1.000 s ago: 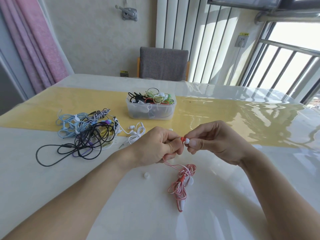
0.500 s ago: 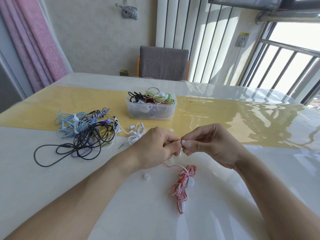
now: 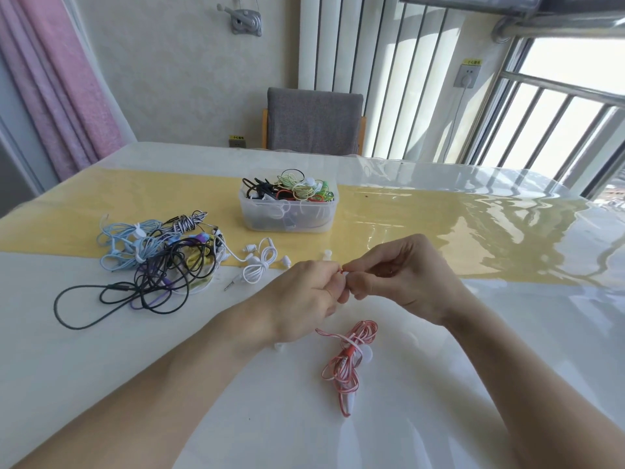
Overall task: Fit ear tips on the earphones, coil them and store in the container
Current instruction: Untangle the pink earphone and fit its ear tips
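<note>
Both hands meet above the surface (image 3: 101, 384), left hand (image 3: 304, 299) pinching the red earbud (image 3: 344, 270) while right hand (image 3: 402, 275) fingers pinch at its tip, the red cable (image 3: 348, 360) trailing down toward the person.

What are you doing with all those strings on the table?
They're earphones. The left hand and right hand pinch the bud end of the red earphones, apparently fitting an ear tip. The cord lies loose on the table. A tangled pile waits beside the container of coiled ones.
</note>
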`<control>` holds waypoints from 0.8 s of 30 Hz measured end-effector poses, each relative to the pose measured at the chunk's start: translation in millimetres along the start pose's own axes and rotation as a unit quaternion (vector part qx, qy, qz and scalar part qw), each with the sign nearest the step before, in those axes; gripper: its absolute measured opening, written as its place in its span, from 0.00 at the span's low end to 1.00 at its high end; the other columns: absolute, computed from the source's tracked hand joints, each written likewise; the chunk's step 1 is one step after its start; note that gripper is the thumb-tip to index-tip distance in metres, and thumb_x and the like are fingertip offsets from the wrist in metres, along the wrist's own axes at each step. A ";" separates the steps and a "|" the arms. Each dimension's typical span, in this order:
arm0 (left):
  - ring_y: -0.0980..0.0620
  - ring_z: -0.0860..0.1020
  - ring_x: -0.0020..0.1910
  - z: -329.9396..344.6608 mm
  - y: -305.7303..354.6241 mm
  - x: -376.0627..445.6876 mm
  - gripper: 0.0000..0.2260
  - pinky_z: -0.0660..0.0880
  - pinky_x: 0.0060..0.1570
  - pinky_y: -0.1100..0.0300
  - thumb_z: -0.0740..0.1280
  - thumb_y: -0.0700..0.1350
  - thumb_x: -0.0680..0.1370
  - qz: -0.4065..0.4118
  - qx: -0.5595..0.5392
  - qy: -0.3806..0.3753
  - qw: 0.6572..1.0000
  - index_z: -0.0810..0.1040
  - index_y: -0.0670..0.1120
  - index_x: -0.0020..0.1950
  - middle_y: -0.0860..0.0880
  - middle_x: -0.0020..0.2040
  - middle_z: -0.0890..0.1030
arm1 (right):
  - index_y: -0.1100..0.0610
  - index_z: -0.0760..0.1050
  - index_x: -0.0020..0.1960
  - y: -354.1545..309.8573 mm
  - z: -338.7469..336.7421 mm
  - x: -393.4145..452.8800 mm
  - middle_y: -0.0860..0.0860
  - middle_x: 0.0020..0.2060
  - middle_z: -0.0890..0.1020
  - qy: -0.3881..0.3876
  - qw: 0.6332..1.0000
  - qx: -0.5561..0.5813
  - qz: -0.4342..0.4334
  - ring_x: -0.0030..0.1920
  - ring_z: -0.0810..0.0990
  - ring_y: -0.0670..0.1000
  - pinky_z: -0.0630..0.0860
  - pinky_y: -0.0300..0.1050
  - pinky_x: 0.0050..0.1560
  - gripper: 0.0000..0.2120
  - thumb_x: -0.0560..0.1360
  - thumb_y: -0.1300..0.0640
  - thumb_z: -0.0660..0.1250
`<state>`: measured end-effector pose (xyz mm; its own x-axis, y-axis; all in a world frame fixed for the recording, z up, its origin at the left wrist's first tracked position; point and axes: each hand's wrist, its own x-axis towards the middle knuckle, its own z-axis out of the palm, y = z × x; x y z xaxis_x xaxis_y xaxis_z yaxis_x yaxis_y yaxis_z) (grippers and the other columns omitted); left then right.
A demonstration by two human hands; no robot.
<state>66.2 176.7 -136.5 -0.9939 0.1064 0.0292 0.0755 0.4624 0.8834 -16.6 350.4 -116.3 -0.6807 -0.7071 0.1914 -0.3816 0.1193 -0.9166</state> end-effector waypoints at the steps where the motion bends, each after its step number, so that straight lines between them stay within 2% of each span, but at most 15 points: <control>1: 0.57 0.62 0.27 0.4 1.0 -1.0 0.14 0.58 0.28 0.61 0.56 0.50 0.82 0.006 -0.037 -0.007 0.999 0.69 0.46 0.39 0.49 0.34 0.68 | 0.60 0.87 0.45 -1.7 -0.1 0.2 0.60 0.36 0.86 0.000 1.000 0.016 0.002 0.36 0.83 0.54 0.82 0.48 0.44 0.06 0.70 0.68 0.76; 4: 0.56 0.60 0.28 2.6 5.3 -3.4 0.18 0.54 0.31 0.58 0.53 0.55 0.79 0.015 -0.128 -0.027 0.991 0.69 0.40 0.44 0.54 0.31 0.65 | 0.63 0.86 0.44 -5.5 -2.1 -0.8 0.63 0.38 0.86 -0.008 0.996 0.091 0.025 0.34 0.83 0.54 0.81 0.44 0.40 0.07 0.66 0.63 0.77; 6: 0.55 0.58 0.28 4.0 5.2 -4.1 0.23 0.52 0.32 0.55 0.51 0.56 0.80 0.028 -0.128 -0.036 0.991 0.72 0.37 0.47 0.54 0.29 0.62 | 0.63 0.86 0.43 -7.0 -0.8 -1.5 0.62 0.36 0.86 -0.022 0.993 0.113 0.031 0.33 0.83 0.52 0.81 0.42 0.38 0.08 0.65 0.63 0.76; 9: 0.54 0.55 0.27 3.8 4.3 -1.3 0.25 0.54 0.27 0.62 0.51 0.55 0.81 0.050 -0.150 -0.048 0.986 0.75 0.33 0.51 0.51 0.27 0.60 | 0.62 0.86 0.43 -8.2 1.9 -2.1 0.58 0.35 0.86 -0.038 0.991 0.129 0.024 0.32 0.82 0.51 0.80 0.41 0.38 0.07 0.66 0.62 0.75; 11: 0.54 0.55 0.25 1.7 4.0 0.9 0.24 0.55 0.26 0.65 0.51 0.54 0.80 0.047 -0.200 -0.050 0.977 0.75 0.34 0.45 0.50 0.25 0.60 | 0.64 0.85 0.45 -8.8 3.1 -1.9 0.57 0.35 0.86 -0.036 0.989 0.142 0.021 0.32 0.82 0.51 0.79 0.41 0.38 0.09 0.66 0.62 0.74; 13: 0.54 0.55 0.24 0.9 4.6 1.7 0.22 0.53 0.26 0.62 0.52 0.53 0.79 0.049 -0.251 -0.051 0.965 0.79 0.45 0.36 0.49 0.24 0.60 | 0.63 0.86 0.46 -10.5 4.7 -1.8 0.58 0.35 0.86 -0.031 0.988 0.150 0.017 0.33 0.80 0.50 0.79 0.41 0.38 0.09 0.66 0.62 0.75; 15: 0.55 0.54 0.25 1.9 4.4 2.3 0.23 0.51 0.26 0.61 0.52 0.53 0.79 0.048 -0.283 -0.053 0.956 0.78 0.49 0.31 0.50 0.24 0.60 | 0.61 0.86 0.44 -12.0 7.4 -2.1 0.60 0.37 0.86 -0.019 0.989 0.149 0.011 0.33 0.79 0.50 0.78 0.42 0.38 0.08 0.67 0.61 0.75; 18: 0.56 0.55 0.24 3.4 2.4 3.9 0.21 0.51 0.26 0.63 0.53 0.53 0.78 0.029 -0.338 -0.058 0.939 0.70 0.41 0.32 0.51 0.23 0.60 | 0.60 0.87 0.40 -14.8 13.5 -2.3 0.61 0.36 0.85 0.024 0.988 0.149 0.010 0.31 0.75 0.52 0.75 0.44 0.36 0.05 0.65 0.60 0.78; 21: 0.57 0.56 0.24 4.4 -0.5 5.6 0.18 0.50 0.26 0.63 0.54 0.53 0.78 0.016 -0.390 -0.064 0.918 0.66 0.49 0.29 0.51 0.23 0.60 | 0.57 0.86 0.36 -18.6 20.1 -2.5 0.59 0.34 0.85 0.039 0.980 0.194 0.030 0.29 0.74 0.51 0.74 0.44 0.34 0.02 0.65 0.63 0.77; 24: 0.57 0.55 0.25 4.8 -2.9 7.2 0.19 0.48 0.27 0.60 0.54 0.54 0.78 0.011 -0.415 -0.073 0.907 0.67 0.50 0.28 0.51 0.23 0.60 | 0.57 0.86 0.33 -17.7 23.2 -2.0 0.60 0.34 0.85 0.055 0.977 0.203 0.044 0.29 0.73 0.51 0.73 0.43 0.34 0.12 0.69 0.71 0.72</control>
<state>59.2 180.4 -141.1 -0.9672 0.2504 0.0426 -0.0513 -0.3568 0.9328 6.0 333.5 -108.6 -0.7716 -0.6242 0.1222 -0.0548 -0.1261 -0.9905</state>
